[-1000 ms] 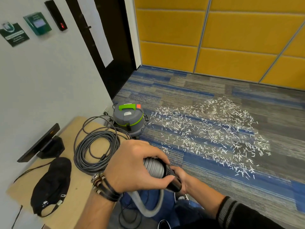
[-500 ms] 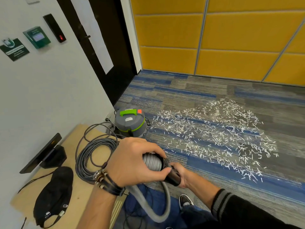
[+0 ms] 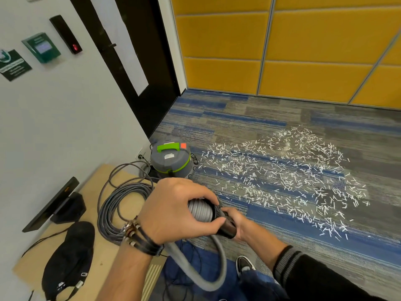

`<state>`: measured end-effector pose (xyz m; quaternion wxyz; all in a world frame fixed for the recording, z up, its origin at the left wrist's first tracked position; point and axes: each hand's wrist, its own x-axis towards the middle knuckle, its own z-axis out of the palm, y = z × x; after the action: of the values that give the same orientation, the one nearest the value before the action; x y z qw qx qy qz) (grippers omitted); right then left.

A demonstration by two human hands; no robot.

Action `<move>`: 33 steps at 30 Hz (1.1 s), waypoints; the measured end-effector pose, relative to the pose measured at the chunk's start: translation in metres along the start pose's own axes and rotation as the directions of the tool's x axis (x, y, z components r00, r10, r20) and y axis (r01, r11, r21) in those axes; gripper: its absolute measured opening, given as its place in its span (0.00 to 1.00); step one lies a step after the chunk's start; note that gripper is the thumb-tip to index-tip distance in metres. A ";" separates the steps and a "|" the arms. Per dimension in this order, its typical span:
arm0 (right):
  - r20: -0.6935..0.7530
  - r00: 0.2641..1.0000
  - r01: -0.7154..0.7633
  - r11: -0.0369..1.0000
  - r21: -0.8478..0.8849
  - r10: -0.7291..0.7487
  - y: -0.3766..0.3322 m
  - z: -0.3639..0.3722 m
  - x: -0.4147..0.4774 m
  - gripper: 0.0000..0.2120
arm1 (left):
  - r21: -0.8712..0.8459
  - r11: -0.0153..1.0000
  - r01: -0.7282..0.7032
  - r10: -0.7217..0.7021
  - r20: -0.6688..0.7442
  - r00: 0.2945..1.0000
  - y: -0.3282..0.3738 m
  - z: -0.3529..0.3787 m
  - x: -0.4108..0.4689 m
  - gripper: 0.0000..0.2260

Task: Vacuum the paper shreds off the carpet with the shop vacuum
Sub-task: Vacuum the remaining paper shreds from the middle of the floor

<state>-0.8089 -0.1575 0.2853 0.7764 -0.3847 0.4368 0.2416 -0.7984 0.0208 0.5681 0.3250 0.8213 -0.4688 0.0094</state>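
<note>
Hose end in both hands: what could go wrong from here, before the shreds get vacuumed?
1. The left hand grips the ribbed hose and the right hand the black cuff; if that joint is loose, it may separate or leak suction.
2. The hose loops by the shoe, with the coiled cable nearby; stepping toward the paper shreds could snag or trip.

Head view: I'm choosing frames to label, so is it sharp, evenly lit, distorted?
Head view: soft even light, no glare; paper shreds crisp; left hand and right hand on the hose show no blur; wall panels and door lean and bow from the wide lens.
</note>
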 end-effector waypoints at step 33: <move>-0.104 0.994 -0.016 0.999 0.047 0.021 -0.040 -0.031 0.010 0.13 | -0.059 0.993 0.105 -0.092 0.185 0.978 -0.036 0.030 0.043 0.19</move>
<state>-0.7909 -0.2058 0.2821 0.7589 -0.3750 0.4858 0.2181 -0.7554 -0.0154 0.5394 0.3088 0.8293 -0.4553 -0.0980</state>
